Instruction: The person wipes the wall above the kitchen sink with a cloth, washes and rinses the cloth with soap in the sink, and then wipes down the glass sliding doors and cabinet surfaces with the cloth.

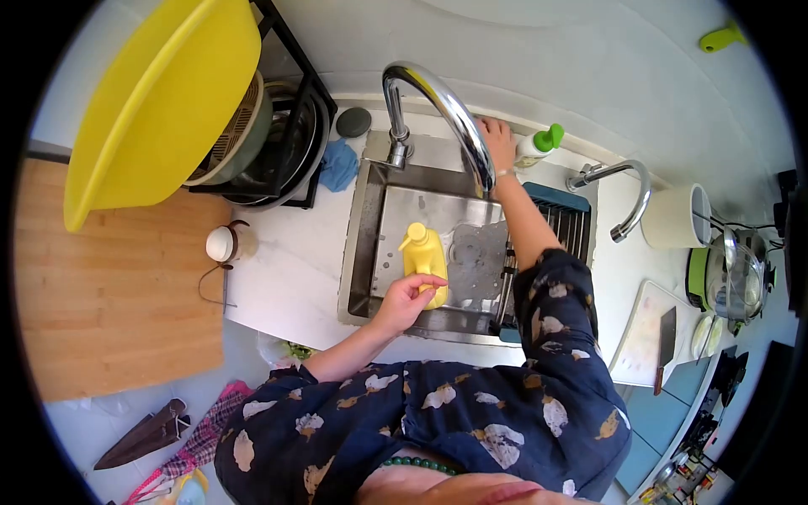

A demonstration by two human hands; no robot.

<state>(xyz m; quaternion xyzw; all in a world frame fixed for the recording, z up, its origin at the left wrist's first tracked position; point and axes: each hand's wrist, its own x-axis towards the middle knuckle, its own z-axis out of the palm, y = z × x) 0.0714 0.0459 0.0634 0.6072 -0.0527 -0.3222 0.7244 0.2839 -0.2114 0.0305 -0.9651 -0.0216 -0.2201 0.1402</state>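
My left hand (404, 305) is closed around the handle of a yellow pump bottle (424, 252), which is over the steel sink (364, 244). My right hand (497, 145) reaches to the ledge behind the sink, beside the curved chrome faucet (446, 105). Its fingers lie against the back edge, and whether anything is under them is hidden. Just right of that hand is a white bottle with a green top (539, 145). A dark drying rack (560, 200) spans the sink's right side, under my right forearm.
At left are a yellow basin (168, 109), stacked bowls on a black rack, a wooden board (118, 286) and a small jar (222, 244). A blue cloth (338, 165) lies by the sink. Rightward are a second faucet (640, 194), a cutting board with a knife (667, 337) and a glass-lidded pot.
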